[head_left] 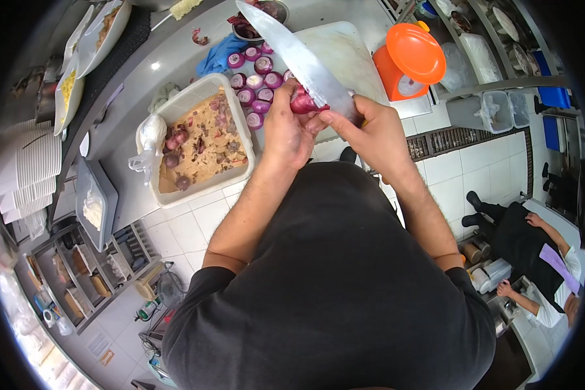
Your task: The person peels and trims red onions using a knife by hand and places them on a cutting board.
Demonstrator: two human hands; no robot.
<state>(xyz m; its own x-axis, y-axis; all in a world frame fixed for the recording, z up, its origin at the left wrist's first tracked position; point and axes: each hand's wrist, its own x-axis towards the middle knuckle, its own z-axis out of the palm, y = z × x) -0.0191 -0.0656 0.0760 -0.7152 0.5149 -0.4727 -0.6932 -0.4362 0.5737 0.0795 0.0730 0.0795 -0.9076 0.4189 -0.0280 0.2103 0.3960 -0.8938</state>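
Observation:
My left hand [290, 133] is closed around a red onion [305, 101], held up over the near edge of the counter. In my right hand [372, 132] is a large kitchen knife [291, 53], its wide blade pointing up and to the left. The blade's lower part lies against the onion, and my right thumb is close to it. Several trimmed red onions [263, 64] sit behind my left hand, beside and partly on a white cutting board [335, 52]. Left of my left forearm, a white plastic crate [242, 133] holds a few whole onions [177, 138] and loose skins.
An orange kitchen scale [406, 62] stands right of the board. A metal bowl [278, 10] of onion skins and a blue cloth [221, 54] are at the back. A tied plastic bag [151, 135] leans by the crate. Another person [533, 253] is at the far right.

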